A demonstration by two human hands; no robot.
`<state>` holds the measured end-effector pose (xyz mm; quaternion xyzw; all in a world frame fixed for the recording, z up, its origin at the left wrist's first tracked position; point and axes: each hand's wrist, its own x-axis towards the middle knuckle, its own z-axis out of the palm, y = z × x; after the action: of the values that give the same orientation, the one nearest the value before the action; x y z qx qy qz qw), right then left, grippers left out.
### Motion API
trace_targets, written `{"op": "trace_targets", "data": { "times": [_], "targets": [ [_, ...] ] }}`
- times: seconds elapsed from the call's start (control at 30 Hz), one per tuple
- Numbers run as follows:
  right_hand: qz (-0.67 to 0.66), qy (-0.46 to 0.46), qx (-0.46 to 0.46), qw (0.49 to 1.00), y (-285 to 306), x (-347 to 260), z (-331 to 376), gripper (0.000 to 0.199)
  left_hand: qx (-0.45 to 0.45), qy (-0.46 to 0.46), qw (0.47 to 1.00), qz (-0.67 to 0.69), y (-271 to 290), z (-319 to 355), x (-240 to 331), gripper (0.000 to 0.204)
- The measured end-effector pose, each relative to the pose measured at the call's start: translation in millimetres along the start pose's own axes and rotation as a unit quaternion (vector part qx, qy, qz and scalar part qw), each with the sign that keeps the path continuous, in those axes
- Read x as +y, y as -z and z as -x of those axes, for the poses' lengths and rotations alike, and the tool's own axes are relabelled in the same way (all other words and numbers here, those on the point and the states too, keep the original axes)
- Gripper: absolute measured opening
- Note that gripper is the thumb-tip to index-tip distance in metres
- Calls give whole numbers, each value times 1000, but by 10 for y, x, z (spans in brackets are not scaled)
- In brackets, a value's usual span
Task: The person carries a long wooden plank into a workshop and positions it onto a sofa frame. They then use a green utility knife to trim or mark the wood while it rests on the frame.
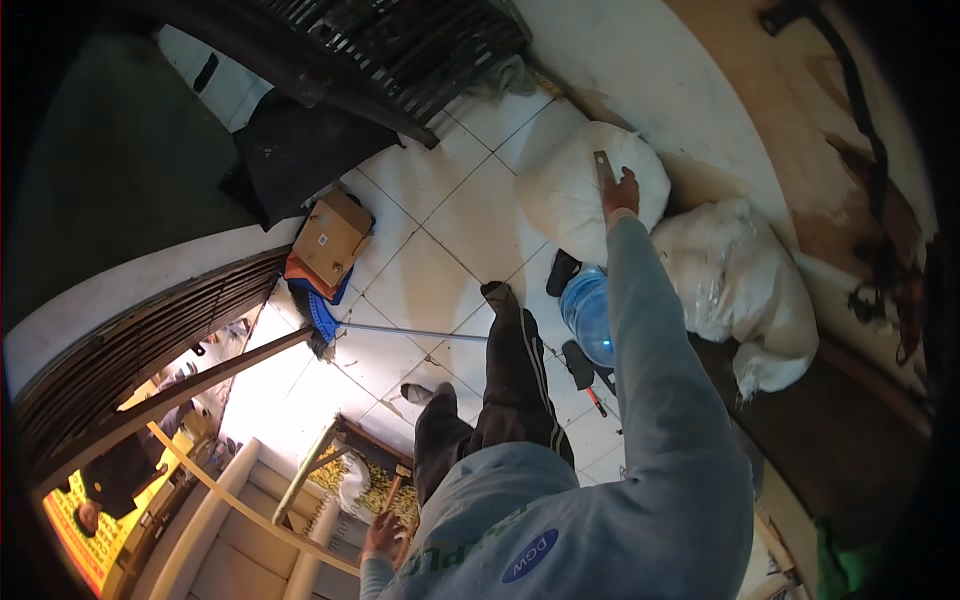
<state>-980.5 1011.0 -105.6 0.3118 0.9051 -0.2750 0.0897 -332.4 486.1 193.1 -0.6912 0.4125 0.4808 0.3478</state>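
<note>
My right hand (622,193) is stretched far forward over a stuffed white sack (555,190). Its fingers are closed around a flat grey strip (602,168) with a hole near its end; the rest of the strip is hidden in the hand. Low on the left, my left hand (382,535) is closed around the handle of what looks like a small wooden hammer (398,482), its head pointing away from me. Behind that hammer lies a yellow patterned surface (375,485) in a wooden frame.
A second white sack (735,275) leans by the right wall. Beside my legs are a blue water jug (588,315), dark slippers (577,365) and a red-handled tool (596,402). A blue broom (318,318) and cardboard box (332,240) stand left. Beyond the sofa (230,520) is another person (115,475).
</note>
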Motion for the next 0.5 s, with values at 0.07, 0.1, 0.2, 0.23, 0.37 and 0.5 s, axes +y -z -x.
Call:
{"op": "trace_targets", "data": {
  "times": [0.07,0.1,0.2,0.23,0.37,0.5],
  "targets": [
    [12,8,-6,1000,-47,-9,-307,73,65,3,996,66,75,62,-40,39],
    [13,20,-16,1000,-96,-26,-417,80,123,-7,990,70,34,115,-39,40],
    [36,-23,-77,996,-234,-157,-525,97,151,-45,976,151,18,343,-25,45],
    [34,-22,-121,992,-325,39,-689,88,168,-62,974,137,108,213,-167,43],
    [183,109,-141,967,-548,115,-793,58,161,-117,971,137,-259,112,-257,47],
    [216,212,-149,941,-417,154,-426,54,150,-97,983,-48,-645,278,-464,50]
  ]
}}
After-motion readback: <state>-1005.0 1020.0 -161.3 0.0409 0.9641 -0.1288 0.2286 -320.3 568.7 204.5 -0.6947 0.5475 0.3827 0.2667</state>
